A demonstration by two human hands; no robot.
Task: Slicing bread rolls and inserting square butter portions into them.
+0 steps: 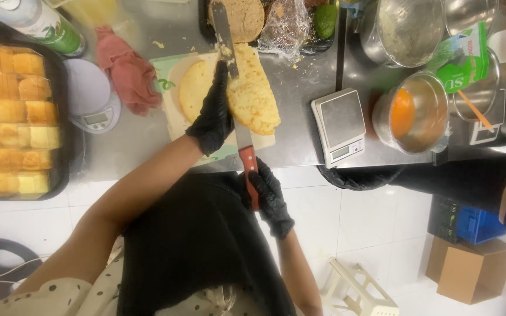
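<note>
The left hand (213,114) presses on the split bread loaf (253,93) while the right hand (267,193) grips the bread knife (235,93) slicing through it.

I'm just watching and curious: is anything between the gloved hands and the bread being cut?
Nothing visible. The left hand presses directly on the bread loaf, and the right hand grips the red handle of the long knife, whose blade already lies across the loaf on the cutting board.
</note>
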